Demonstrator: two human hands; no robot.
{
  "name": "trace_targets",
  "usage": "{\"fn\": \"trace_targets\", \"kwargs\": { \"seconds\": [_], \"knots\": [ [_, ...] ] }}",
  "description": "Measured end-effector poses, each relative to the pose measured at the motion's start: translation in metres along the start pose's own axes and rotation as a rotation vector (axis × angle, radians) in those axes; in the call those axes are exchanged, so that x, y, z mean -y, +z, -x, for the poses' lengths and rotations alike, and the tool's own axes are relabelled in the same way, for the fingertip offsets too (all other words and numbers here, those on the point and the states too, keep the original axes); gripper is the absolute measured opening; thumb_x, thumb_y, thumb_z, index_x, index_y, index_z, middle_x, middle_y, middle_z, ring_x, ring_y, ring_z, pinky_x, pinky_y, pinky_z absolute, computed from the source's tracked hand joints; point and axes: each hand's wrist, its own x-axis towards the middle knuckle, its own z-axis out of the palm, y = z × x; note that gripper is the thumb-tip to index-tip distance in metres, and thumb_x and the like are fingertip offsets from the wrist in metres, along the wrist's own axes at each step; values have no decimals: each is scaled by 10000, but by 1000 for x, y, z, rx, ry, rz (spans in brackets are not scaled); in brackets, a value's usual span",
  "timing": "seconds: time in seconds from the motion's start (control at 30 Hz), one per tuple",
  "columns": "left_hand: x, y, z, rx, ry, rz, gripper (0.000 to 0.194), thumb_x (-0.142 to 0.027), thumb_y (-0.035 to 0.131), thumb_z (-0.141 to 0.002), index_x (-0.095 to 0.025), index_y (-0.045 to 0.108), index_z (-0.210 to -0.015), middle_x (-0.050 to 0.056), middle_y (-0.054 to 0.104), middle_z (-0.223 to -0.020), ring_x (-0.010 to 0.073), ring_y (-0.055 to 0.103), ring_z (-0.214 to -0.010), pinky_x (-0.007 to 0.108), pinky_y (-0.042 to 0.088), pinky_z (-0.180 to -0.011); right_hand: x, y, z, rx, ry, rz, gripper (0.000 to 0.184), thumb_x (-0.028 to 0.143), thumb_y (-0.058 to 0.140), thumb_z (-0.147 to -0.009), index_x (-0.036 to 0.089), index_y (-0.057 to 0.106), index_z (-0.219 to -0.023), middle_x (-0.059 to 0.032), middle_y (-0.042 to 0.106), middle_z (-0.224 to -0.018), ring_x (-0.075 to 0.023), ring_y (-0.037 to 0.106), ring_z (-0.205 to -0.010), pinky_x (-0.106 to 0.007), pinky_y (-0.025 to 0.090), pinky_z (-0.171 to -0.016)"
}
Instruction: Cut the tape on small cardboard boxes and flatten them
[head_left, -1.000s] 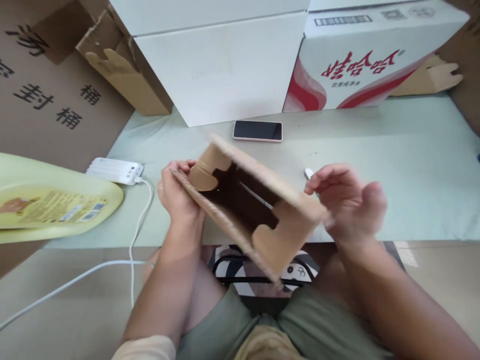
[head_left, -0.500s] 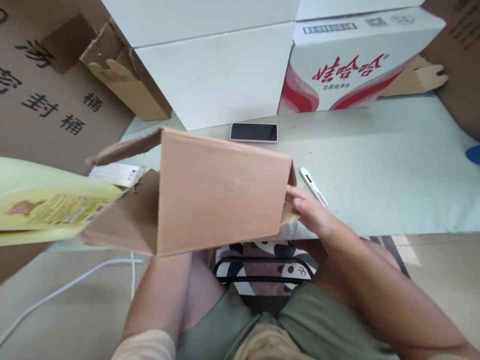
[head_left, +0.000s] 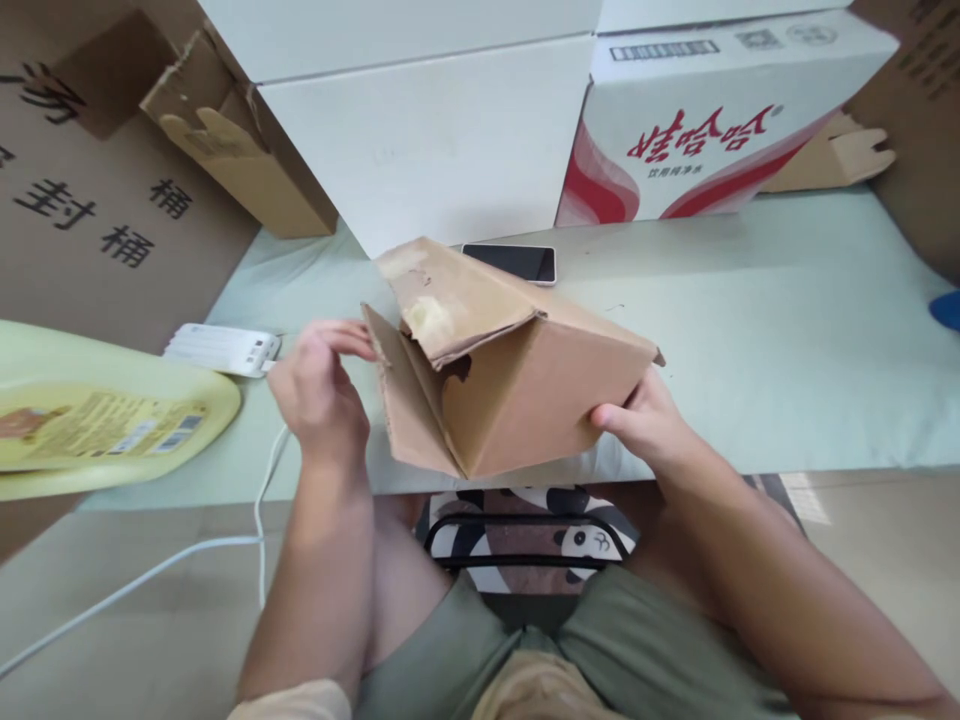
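Observation:
A brown cardboard box is held tilted above the front of the table, its flapped end toward the left. My right hand grips the right end, with the thumb on the near face and the other fingers mostly hidden. Fingers bent together, my left hand has its tips at the outer edge of the left flap; its thumb is hidden. The upper flap has a torn edge and a pale scuffed patch. Behind the box lies a phone, partly covered.
White cartons and a red-and-white carton stand at the back. On the left are a yellow bottle, a white power bank with a cable, and a small brown box. A blue object shows at the right edge.
The box has been turned so its torn, flapped end shows at the left. My right hand has taken hold of its right end; my left hand has come into view beside the flap. The white cutter is now hidden.

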Motion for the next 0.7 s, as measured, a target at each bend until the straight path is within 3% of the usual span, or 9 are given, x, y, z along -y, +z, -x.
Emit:
{"fn": "trace_targets", "kwargs": {
  "seconds": [0.07, 0.1, 0.27, 0.37, 0.47, 0.6, 0.7],
  "knots": [
    [-21, -2, 4, 276, 144, -139, 380, -501, 574, -961, -258, 743, -724, 21, 709, -770, 208, 692, -791, 388, 560, -811, 1, 0, 0, 33, -27, 61, 908, 698, 928, -604, 250, 633, -1337, -131, 744, -1277, -363, 707, -1196, -485, 635, -957],
    [-31, -2, 6, 351, 231, -211, 365, -519, 604, -948, -250, 744, -746, 33, 713, -785, 218, 692, -788, 387, 558, -775, 1, 0, 0, 55, -35, 84, 901, 691, 923, -622, 247, 630, -1349, -135, 740, -1294, -366, 700, -1220, -489, 628, -977],
    [-64, -5, 9, 503, 373, -355, 252, -455, 652, -946, -237, 768, -894, 34, 706, -814, 171, 630, -659, 306, 472, -563, -3, 2, 1, 106, -61, 200, 855, 692, 900, -662, 215, 666, -1332, -169, 695, -1404, -386, 645, -1339, -533, 557, -1114],
    [-67, -11, 12, 536, 379, -309, 293, -443, 638, -959, -261, 767, -1148, 52, 779, -1027, 214, 743, -866, 312, 591, -715, -4, 3, 0, 120, -63, 276, 839, 720, 879, -670, 210, 690, -1309, -171, 706, -1393, -395, 643, -1346, -557, 533, -1143],
    [-65, -14, 16, 602, 320, -348, 378, -507, 642, -947, -284, 734, -1238, 54, 796, -1151, 271, 772, -1052, 368, 638, -883, -1, 7, -2, 163, -77, 329, 857, 754, 846, -688, 207, 686, -1327, -169, 731, -1349, -395, 667, -1314, -556, 547, -1130],
    [-62, -17, 22, 752, 30, -475, 425, -619, 709, -855, -310, 758, -1144, 41, 807, -1026, 313, 776, -1048, 451, 646, -959, 2, 13, -3, 221, -104, 406, 944, 800, 816, -682, 204, 643, -1394, -180, 741, -1302, -414, 660, -1310, -593, 509, -1161],
    [-62, -21, 22, 762, -135, -451, 438, -690, 757, -773, -313, 783, -995, 35, 798, -888, 318, 777, -1020, 455, 659, -952, -1, 14, -3, 158, -137, 427, 1032, 846, 807, -638, 215, 608, -1431, -184, 727, -1306, -432, 629, -1335, -627, 473, -1178]
  ]
}}
